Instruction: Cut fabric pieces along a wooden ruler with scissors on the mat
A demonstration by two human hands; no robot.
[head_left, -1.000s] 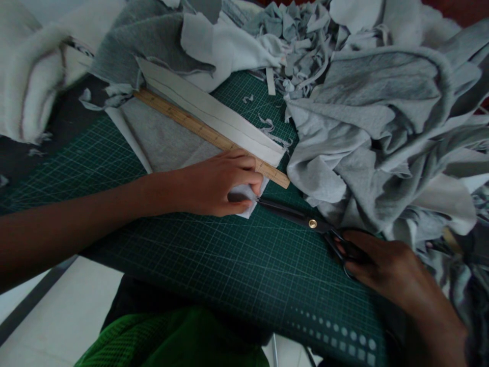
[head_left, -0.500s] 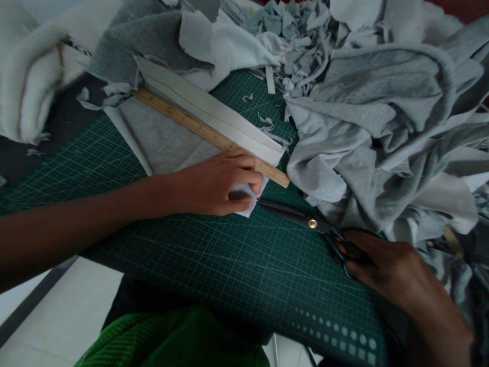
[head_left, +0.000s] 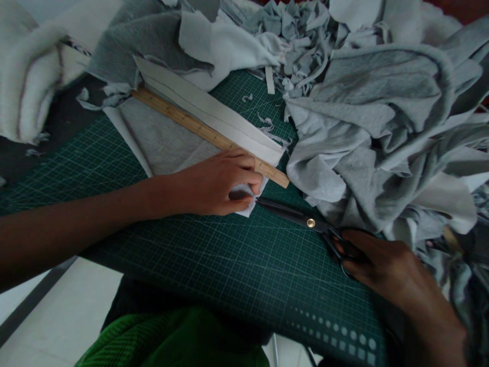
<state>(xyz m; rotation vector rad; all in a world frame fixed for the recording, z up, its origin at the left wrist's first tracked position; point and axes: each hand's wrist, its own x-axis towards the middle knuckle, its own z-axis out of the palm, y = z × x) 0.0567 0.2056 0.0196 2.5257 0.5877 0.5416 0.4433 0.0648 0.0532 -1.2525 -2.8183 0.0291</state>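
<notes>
My left hand point(head_left: 229, 183) lies over a grey piece of fabric point(head_left: 168, 132), thumb and fingers closed on its right end. A wooden ruler point(head_left: 191, 125) runs slantwise across that fabric, and the fingertips reach its edge. Beyond the ruler is a pale strip point(head_left: 225, 117) with a dark line along it. My right hand point(head_left: 382, 265) grips black scissors point(head_left: 294, 214) by the handles. The scissors point left, with the tips at the fabric's edge close to my left thumb. The blades look nearly closed. My palm and fingers hide part of the fabric.
A green gridded cutting mat point(head_left: 237, 260) lies underneath. A heap of grey cloth point(head_left: 367, 112) rises on the right, and cloth scraps point(head_left: 298, 46) pile up at the back. White fleecy fabric point(head_left: 30, 86) sits at the far left. Loose trimmings point(head_left: 267, 125) lie near the strip.
The scissors and my right hand have shifted very slightly to the left. My left hand, the ruler and the fabric look the same.
</notes>
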